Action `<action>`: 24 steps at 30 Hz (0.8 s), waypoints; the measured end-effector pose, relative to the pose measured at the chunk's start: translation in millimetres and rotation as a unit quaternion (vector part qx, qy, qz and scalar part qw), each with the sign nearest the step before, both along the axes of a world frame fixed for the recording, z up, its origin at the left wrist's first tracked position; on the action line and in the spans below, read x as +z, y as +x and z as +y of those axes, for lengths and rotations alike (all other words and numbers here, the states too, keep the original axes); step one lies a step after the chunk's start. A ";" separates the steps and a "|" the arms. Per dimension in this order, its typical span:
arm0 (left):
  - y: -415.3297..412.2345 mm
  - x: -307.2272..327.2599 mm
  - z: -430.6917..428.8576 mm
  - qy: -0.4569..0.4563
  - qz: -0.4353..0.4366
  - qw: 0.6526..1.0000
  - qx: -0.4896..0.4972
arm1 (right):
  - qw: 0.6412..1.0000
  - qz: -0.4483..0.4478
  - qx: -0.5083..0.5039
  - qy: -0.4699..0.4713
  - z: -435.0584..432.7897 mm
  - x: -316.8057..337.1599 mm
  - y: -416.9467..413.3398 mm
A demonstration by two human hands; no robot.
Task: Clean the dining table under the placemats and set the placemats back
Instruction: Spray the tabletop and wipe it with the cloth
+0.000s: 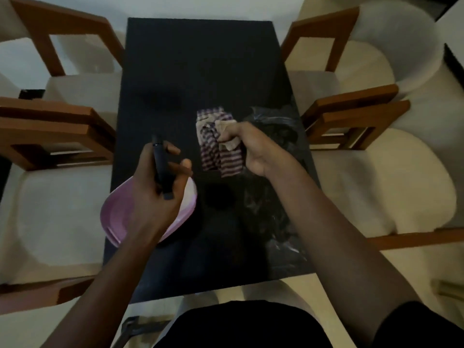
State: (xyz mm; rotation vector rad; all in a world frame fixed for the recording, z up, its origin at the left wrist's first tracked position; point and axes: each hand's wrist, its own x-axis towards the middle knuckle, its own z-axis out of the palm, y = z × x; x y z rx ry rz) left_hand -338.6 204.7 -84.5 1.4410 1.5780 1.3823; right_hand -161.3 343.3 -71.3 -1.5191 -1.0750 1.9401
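A dark dining table [200, 59] runs away from me in the middle of the view. My right hand [248, 146] is closed around a striped purple-and-beige cloth [218, 146], held just above the tabletop. My left hand [155, 192] grips a slim dark stick-shaped object [162, 167], held over a pink plastic basin [113, 217] that sits at the table's left edge. A dark, crinkled, glossy sheet [273, 197], possibly a placemat or plastic, lies along the right side of the table under my right forearm.
Wooden chairs with cream cushions stand along both long sides, at left [50, 136] and at right [351, 121]. Another cream seat [276, 287] is at the near end, by my dark-clothed lap. The far half of the table shows only its dark surface.
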 end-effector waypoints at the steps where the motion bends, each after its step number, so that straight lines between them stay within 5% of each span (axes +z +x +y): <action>1: 12.3 0.8 7.1 -0.014 -0.027 1.000 -0.004 | 1.000 0.011 -0.022 -0.009 5.4 -0.9 17.2; 9: 150.8 -48.3 70.7 -0.168 -0.120 0.976 -0.063 | 0.989 -0.043 -0.141 -0.019 50.6 -55.8 170.2; 16: 232.1 -92.1 116.4 -0.311 -0.117 0.941 -0.061 | 0.980 -0.172 -0.070 0.076 89.8 -102.4 237.5; 24: 244.4 -108.0 159.5 -0.367 -0.063 0.925 -0.070 | 0.854 -0.363 0.105 0.358 145.8 -170.9 244.2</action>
